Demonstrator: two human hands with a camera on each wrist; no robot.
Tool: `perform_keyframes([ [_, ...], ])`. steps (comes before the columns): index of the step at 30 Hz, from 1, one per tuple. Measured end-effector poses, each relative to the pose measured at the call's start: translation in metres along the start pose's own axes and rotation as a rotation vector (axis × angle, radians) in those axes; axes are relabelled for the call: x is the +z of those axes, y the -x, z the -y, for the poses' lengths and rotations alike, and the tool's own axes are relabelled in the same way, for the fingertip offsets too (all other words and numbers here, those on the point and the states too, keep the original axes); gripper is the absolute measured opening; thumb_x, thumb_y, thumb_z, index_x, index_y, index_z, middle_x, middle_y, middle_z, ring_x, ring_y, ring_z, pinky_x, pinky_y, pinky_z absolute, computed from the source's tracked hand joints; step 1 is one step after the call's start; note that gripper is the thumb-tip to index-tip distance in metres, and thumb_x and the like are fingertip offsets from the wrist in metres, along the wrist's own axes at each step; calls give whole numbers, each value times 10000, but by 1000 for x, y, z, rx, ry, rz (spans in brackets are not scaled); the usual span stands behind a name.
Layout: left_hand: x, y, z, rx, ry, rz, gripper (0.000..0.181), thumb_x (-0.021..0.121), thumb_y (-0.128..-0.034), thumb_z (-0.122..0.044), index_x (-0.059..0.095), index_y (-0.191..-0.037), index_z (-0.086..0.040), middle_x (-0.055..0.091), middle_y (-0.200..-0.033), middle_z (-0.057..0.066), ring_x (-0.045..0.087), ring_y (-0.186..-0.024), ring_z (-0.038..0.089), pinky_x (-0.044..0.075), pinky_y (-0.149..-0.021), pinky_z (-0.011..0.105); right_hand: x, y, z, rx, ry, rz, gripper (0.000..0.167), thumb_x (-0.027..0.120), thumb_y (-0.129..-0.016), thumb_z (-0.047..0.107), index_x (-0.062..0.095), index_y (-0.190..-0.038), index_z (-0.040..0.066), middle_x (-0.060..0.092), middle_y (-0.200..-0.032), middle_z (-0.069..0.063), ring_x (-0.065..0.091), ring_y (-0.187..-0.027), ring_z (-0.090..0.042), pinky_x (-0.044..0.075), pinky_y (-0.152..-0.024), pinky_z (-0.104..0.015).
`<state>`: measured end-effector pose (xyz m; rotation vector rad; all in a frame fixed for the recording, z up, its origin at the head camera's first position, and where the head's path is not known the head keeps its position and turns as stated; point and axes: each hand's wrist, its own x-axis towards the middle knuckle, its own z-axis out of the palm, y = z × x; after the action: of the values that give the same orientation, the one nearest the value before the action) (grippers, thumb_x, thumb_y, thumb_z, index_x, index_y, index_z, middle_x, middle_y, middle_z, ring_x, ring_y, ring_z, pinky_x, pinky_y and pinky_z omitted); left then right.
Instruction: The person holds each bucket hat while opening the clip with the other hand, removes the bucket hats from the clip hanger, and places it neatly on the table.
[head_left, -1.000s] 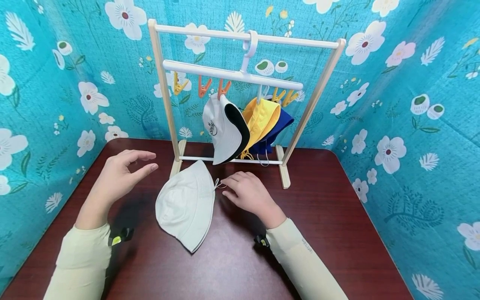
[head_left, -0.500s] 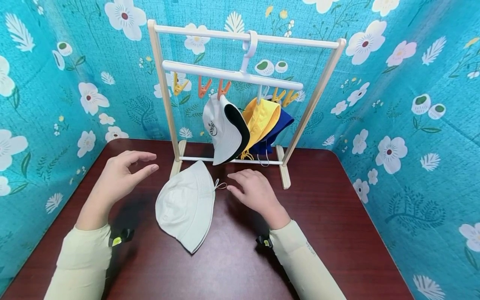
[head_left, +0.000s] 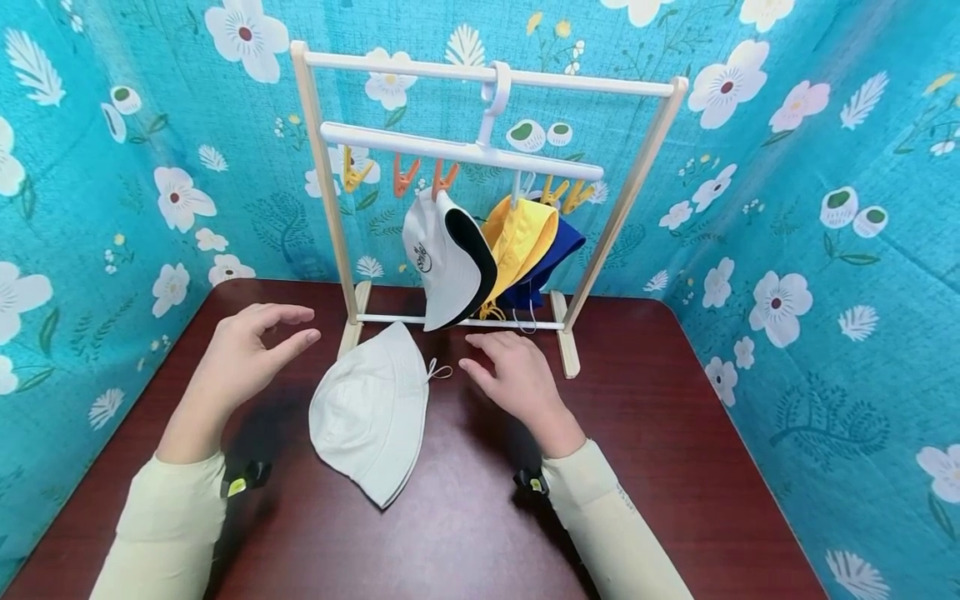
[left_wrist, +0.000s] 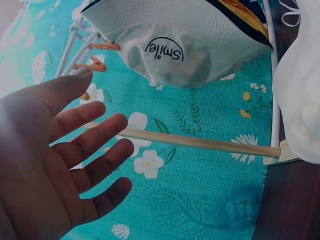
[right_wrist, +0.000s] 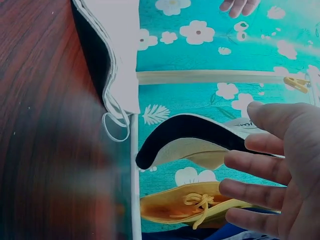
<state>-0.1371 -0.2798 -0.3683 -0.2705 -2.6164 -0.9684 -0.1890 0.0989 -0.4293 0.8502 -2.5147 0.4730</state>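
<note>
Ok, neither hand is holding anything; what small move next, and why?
Perhaps grip the loose white hat with the left hand: the hat lies on the table, untouched by that or the right hand, while other hats hang from the rack and the left orange clip looks free.

Head view: from above, forward-down. Wrist views: close in, facing curtain (left_wrist: 200, 210), sharing "smile" hat (left_wrist: 170, 65).

Turquoise fabric (head_left: 247, 158) printed with white flowers (head_left: 778, 303), pale leaf sprigs (head_left: 858, 323) and small yellow blooms (head_left: 562, 28) encloses a dark reddish-brown worktop (head_left: 660, 450) at the back and both sides, a pink flower (head_left: 801, 106) at upper right; light glints off the worktop's wood-grained surface.
</note>
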Motion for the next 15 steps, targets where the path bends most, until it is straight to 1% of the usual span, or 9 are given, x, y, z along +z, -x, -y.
perform_keyframes([
  [3, 2, 0, -2, -7, 7, -24, 370, 763, -937, -344, 726, -1238, -131, 726, -1202, 83, 632, -1140, 256, 504, -931, 466, -1, -1, 2, 10, -2, -13, 417, 690, -972, 441, 713, -1276, 157, 741, -1208, -24, 676, -1125, -231, 529, -985, -437],
  [8, 10, -1, -7, -4, 39, -25, 394, 761, -939, -348, 720, -1245, -104, 729, -1192, 108, 651, -1116, 279, 523, -942, 540, -3, 0, 3, 30, -10, -31, 414, 711, -960, 422, 721, -1265, 142, 745, -1200, -33, 684, -1115, -237, 532, -977, -445],
  [11, 15, -6, -12, -2, 45, -23, 414, 755, -941, -373, 717, -1252, -102, 728, -1195, 111, 649, -1108, 285, 533, -932, 549, -4, 1, 4, 50, -21, -37, 415, 715, -959, 418, 722, -1263, 136, 745, -1198, -36, 685, -1118, -236, 532, -979, -441],
  [15, 17, -14, -24, -5, 48, -29, 437, 753, -934, -409, 720, -1249, -108, 727, -1196, 109, 636, -1112, 287, 540, -914, 536, -7, -1, 4, 76, -25, -43, 432, 705, -962, 435, 717, -1273, 136, 741, -1215, -38, 684, -1130, -233, 533, -992, -430],
])
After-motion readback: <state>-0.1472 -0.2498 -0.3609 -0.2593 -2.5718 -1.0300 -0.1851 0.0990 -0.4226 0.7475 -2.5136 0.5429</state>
